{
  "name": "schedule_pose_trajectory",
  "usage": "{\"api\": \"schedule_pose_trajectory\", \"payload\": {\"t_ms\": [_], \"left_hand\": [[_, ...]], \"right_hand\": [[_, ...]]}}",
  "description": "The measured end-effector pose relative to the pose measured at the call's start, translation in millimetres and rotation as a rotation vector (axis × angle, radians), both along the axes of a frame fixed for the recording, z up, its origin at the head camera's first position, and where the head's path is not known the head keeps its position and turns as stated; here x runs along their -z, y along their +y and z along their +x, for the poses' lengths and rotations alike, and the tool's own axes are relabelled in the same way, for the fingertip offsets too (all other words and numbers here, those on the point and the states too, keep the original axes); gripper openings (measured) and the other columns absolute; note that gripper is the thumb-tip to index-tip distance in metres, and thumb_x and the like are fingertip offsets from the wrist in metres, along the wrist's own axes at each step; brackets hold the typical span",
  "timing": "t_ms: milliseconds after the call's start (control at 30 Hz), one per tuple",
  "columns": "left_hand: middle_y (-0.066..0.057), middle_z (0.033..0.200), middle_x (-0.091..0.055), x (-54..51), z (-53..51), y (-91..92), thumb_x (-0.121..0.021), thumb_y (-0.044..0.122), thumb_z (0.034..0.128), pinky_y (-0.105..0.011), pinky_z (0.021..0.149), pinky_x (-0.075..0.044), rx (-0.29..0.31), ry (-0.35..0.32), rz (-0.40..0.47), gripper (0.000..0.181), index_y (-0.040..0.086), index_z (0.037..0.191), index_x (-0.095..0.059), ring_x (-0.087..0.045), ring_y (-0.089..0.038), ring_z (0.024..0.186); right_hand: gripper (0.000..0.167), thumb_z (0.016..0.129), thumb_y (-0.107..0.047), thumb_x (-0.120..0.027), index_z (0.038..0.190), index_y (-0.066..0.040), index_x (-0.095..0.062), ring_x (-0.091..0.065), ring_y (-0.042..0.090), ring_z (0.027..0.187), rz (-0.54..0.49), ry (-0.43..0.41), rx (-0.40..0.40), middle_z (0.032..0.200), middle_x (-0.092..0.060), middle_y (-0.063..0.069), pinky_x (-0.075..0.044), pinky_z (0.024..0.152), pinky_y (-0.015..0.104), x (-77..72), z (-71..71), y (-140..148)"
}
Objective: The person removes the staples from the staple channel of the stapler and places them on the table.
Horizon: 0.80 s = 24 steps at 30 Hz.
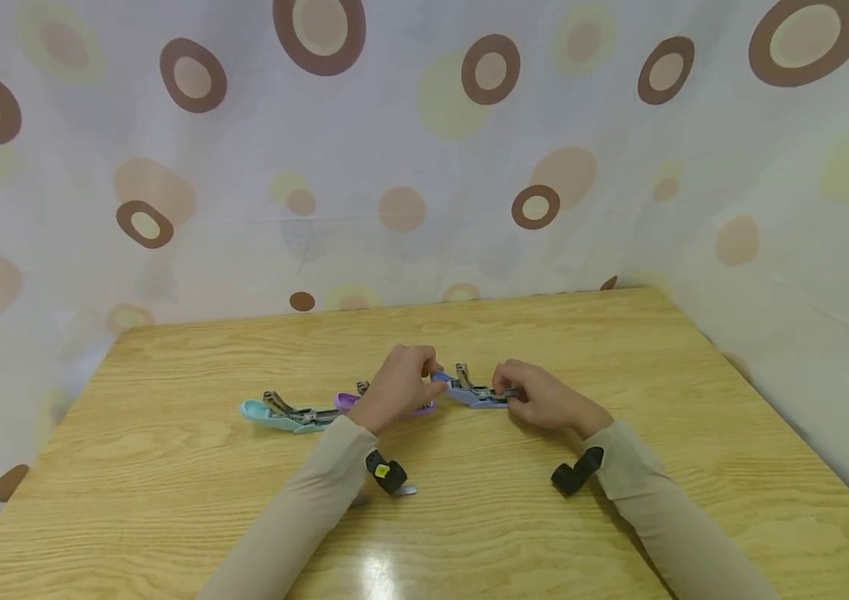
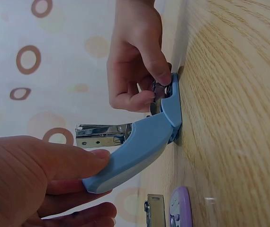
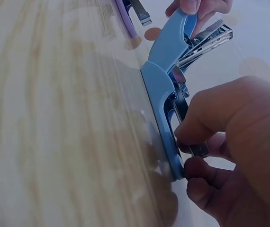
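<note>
A light blue stapler (image 2: 137, 149) lies folded wide open on the table, its metal parts exposed. My left hand (image 1: 397, 390) pinches the end of its raised cover between thumb and fingers. At the other end, my right hand (image 1: 546, 400) pinches a metal piece (image 3: 199, 149) above the base with thumb and fingertips. Left of it, in the head view, a purple stapler (image 1: 346, 402) is partly hidden behind my left hand. Farther left, a teal stapler (image 1: 255, 411) also lies opened out, its right end near the purple one.
Small grey strips (image 1: 406, 491) lie near my left wrist, partly covered by the wrist camera. The wooden table (image 1: 169, 500) meets a patterned curtain (image 1: 349, 250) at the back and right.
</note>
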<state>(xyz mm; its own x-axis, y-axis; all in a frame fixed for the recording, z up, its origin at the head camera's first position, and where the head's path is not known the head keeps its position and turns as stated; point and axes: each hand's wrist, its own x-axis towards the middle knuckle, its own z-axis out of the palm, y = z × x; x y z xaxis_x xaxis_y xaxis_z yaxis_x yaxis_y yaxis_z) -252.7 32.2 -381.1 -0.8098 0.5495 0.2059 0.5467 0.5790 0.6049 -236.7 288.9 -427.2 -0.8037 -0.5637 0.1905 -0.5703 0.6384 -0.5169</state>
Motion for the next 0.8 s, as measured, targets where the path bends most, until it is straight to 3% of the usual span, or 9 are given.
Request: {"api": "schedule_pose_trajectory", "payload": {"t_ms": [200, 367, 633, 800], "left_hand": [[-0.012, 0.092, -0.071, -0.1, -0.4, -0.1, -0.074, 0.011, 0.084, -0.022, 0.059, -0.037, 0.003, 0.018, -0.009, 0.019, 0.007, 0.074, -0.058, -0.039, -0.007, 0.054], [-0.01, 0.085, -0.068, -1.7, 0.9, 0.4, -0.074, 0.011, 0.0842, -0.022, 0.059, -0.037, 0.01, 0.019, -0.015, 0.02, 0.007, 0.074, -0.057, -0.04, -0.008, 0.057], [-0.012, 0.092, -0.069, -2.2, 0.8, 0.9, -0.073, 0.011, 0.0847, -0.022, 0.061, -0.04, 0.01, 0.008, -0.026, 0.015, 0.005, 0.079, -0.061, -0.044, -0.009, 0.06], [-0.009, 0.087, -0.067, -1.8, 0.6, 1.4, -0.074, 0.011, 0.0837, -0.024, 0.063, -0.043, 0.003, 0.005, -0.024, 0.013, 0.003, 0.086, -0.064, -0.047, -0.01, 0.064]], "right_hand": [[0.025, 0.081, 0.011, -0.056, 0.086, -0.012, -0.049, -0.04, 0.01, 0.064, -0.058, -0.008, 0.01, 0.084, -0.048, 0.005, -0.037, 0.062, 0.024, -2.8, 2.0, 1.4], [0.025, 0.084, 0.01, -0.06, 0.084, -0.011, -0.047, -0.043, 0.013, 0.07, -0.044, 0.015, 0.022, 0.083, -0.045, 0.003, -0.039, 0.063, 0.025, -7.7, 3.9, 2.5], [0.019, 0.089, 0.005, -0.061, 0.089, -0.009, -0.05, -0.051, 0.012, 0.072, -0.039, -0.032, 0.044, 0.088, -0.053, 0.0, -0.045, 0.062, 0.025, -12.7, 4.0, 6.4], [0.011, 0.093, -0.002, -0.06, 0.091, -0.006, -0.051, -0.053, 0.012, 0.076, -0.055, 0.02, 0.042, 0.087, -0.055, 0.001, -0.046, 0.064, 0.026, -15.4, 4.2, 6.7]]}}
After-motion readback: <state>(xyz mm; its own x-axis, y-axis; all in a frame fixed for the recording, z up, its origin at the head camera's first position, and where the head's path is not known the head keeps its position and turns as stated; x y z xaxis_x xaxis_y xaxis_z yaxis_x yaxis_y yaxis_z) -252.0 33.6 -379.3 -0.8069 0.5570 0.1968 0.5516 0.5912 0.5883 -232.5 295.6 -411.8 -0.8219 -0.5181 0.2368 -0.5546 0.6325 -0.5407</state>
